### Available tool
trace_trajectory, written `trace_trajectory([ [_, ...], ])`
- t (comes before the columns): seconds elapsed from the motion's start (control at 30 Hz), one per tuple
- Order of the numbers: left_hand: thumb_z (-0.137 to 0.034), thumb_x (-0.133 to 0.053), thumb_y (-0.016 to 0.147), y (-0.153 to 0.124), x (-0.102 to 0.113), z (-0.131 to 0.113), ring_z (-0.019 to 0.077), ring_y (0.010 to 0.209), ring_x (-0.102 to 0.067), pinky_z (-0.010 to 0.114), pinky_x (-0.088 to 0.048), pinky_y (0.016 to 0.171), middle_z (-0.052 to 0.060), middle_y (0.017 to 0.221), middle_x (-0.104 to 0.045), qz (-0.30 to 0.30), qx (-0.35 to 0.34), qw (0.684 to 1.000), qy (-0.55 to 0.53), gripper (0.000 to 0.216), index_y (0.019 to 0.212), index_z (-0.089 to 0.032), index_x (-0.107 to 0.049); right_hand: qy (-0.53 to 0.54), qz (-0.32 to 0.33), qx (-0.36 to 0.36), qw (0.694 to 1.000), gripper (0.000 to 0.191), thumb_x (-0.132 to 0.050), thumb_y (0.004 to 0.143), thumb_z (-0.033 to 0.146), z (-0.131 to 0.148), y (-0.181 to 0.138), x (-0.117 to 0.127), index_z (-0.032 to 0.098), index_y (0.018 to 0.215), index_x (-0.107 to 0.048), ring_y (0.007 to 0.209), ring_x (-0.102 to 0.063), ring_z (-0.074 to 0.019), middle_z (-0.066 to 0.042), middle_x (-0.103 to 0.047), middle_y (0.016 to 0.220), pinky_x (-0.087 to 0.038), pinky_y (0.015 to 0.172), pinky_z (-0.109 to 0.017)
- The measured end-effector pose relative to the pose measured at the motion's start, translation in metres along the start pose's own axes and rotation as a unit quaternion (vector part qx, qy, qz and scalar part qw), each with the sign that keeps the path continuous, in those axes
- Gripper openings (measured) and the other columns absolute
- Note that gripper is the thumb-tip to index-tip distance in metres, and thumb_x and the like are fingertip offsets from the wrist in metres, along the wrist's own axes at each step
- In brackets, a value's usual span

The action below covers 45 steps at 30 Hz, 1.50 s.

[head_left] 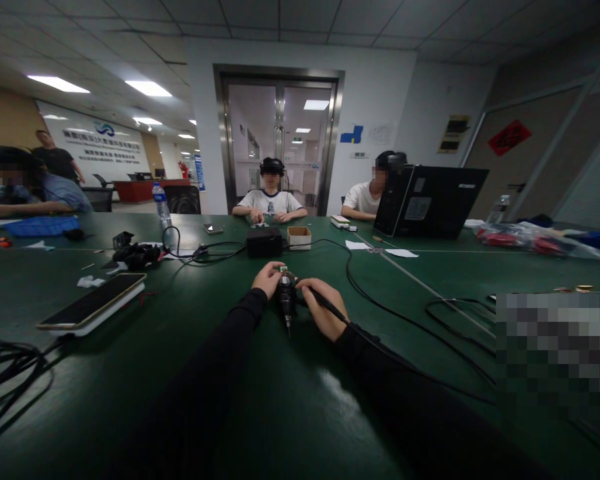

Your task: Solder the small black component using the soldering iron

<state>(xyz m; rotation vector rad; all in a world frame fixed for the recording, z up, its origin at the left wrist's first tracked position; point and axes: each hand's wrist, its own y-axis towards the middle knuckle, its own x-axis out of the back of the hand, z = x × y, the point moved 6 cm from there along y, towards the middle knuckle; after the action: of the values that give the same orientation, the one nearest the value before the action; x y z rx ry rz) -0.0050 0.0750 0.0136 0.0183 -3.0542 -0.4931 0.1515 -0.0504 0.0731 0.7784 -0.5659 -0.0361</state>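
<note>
Near the middle of the green table, my left hand (268,279) has its fingers closed at the edge of a small green circuit board (283,269). Just below the board lies a black device (287,300) with a pointed metal tip towards me; its exact kind is unclear. My right hand (326,308) grips a soldering iron (325,302) like a pen, its cable trailing back along my forearm. The iron's front end points at the board from the right. Whether it touches the board is too small to tell.
Ahead are a black box (264,243) and an open cardboard box (299,239). A phone on a white box (97,303) and cables lie left. A computer case (433,201) stands right. A long black cable (375,299) crosses the table. Several people sit around.
</note>
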Motion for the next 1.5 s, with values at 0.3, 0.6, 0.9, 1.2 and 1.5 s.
trace_trajectory([
  [0.3,-0.009,-0.052,0.070,0.0029,-0.0014,0.0057,0.0154,0.074,-0.065,0.031,-0.049,0.082,0.001,0.074,-0.068,0.001,0.000,1.000,-0.016,0.028,0.095,-0.017,-0.061,0.003,0.003,0.001,1.000,0.021,-0.045,0.087,0.024,-0.0015,0.0001,-0.0031,0.024,0.087,-0.065,0.089,-0.062,-0.0165,-0.001,-0.068,0.092,-0.046,0.083,-0.028],
  [0.6,-0.009,-0.050,0.069,-0.0008,-0.0006,-0.0022,0.0157,0.076,-0.065,0.030,-0.049,0.081,0.002,0.075,-0.068,0.004,-0.005,1.000,0.012,0.030,0.095,-0.017,-0.063,0.011,0.007,0.007,1.000,0.021,-0.044,0.088,0.024,0.0004,-0.0005,-0.0021,0.023,0.088,-0.065,0.090,-0.062,-0.0167,-0.002,-0.068,0.094,-0.046,0.084,-0.028],
  [0.9,-0.010,-0.052,0.070,0.0002,0.0006,0.0013,0.0158,0.077,-0.065,0.031,-0.049,0.084,0.002,0.075,-0.068,-0.007,0.002,1.000,0.020,0.028,0.095,-0.017,-0.062,0.010,-0.017,0.001,1.000,0.022,-0.044,0.087,0.025,-0.0003,-0.0007,0.0000,0.023,0.086,-0.066,0.088,-0.063,-0.0173,-0.002,-0.069,0.092,-0.046,0.083,-0.029],
  [1.2,-0.009,-0.050,0.070,0.0010,-0.0007,0.0015,0.0158,0.077,-0.065,0.031,-0.048,0.083,0.002,0.075,-0.068,0.004,-0.002,1.000,0.006,0.028,0.095,-0.016,-0.061,0.008,-0.013,-0.010,1.000,0.021,-0.045,0.088,0.026,-0.0032,-0.0007,-0.0009,0.023,0.086,-0.065,0.088,-0.063,-0.0170,-0.001,-0.069,0.092,-0.046,0.082,-0.029],
  [1.5,-0.010,-0.050,0.070,0.0022,-0.0004,0.0044,0.0148,0.075,-0.064,0.028,-0.048,0.080,0.002,0.076,-0.068,0.001,0.005,1.000,0.007,0.029,0.096,-0.017,-0.061,0.001,0.004,-0.007,1.000,0.021,-0.044,0.088,0.026,0.0001,0.0001,-0.0005,0.023,0.086,-0.065,0.088,-0.062,-0.0163,-0.001,-0.069,0.092,-0.045,0.082,-0.028],
])
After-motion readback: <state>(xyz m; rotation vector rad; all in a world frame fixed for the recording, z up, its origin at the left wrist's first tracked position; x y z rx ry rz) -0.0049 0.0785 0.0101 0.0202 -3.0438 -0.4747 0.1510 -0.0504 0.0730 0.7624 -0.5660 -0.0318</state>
